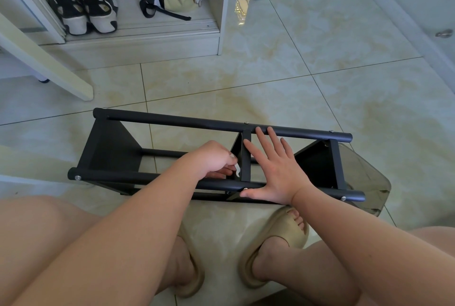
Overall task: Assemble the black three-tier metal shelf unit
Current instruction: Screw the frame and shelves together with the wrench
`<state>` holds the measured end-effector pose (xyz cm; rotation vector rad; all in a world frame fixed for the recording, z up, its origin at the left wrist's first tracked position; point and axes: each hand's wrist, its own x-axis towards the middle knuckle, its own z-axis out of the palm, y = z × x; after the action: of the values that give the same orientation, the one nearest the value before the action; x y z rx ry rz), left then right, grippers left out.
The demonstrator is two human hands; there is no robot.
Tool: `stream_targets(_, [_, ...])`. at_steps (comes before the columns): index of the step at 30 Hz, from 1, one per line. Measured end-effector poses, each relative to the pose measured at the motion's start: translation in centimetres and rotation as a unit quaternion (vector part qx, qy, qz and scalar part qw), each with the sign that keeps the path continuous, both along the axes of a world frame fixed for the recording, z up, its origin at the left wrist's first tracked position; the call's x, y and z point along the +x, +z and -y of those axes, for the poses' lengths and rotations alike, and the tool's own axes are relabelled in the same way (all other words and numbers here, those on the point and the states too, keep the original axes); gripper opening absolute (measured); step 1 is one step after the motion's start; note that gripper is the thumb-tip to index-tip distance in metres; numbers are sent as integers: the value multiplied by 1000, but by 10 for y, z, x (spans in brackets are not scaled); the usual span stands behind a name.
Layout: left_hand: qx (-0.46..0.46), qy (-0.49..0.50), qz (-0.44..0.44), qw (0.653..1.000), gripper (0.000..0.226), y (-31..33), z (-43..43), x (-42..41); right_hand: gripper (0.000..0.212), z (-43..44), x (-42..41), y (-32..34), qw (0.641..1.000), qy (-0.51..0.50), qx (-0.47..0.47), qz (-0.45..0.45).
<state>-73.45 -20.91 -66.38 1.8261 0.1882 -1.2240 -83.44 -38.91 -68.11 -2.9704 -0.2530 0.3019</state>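
Pressing flat on the black shelf [172,121] with open right hand [275,172]. Pinching a small white thing [237,169] in curled left hand [214,158], just beside the right fingers.

Left hand [216,158] and right hand [275,170] were bare. Left forearm [138,219] and right forearm [344,227] were bare along whole visible length. Knees and thighs were bare too. Feet wore matching tan foam slides: thick, rounded, one broad band over instep, open toe. Right slide [278,229] showed toes at front opening. Left slide [197,278] was partly hidden behind left forearm, only side and rim seen. Ankles were bare.
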Motion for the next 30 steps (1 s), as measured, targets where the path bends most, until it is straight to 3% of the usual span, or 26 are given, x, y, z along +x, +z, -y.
stream_targets(3, [25,-13,38,999,20,0,3,-1,121,0,0,0,1000,0,2,-1])
stream_targets(8, [36,41,-2,999,7,7,14,-3,121,0,0,0,1000,-1,4,0])
stream_targets(17, [61,-14,5,998,15,10,10,0,121,0,1,0,1000,-2,6,3])
stream_targets(23, [46,60,-21,997,11,7,14,-2,121,0,1,-1,1000,-3,6,0])
stream_targets(30, [50,31,-43,997,14,6,13,-3,121,-1,0,1,1000,-1,2,-4])
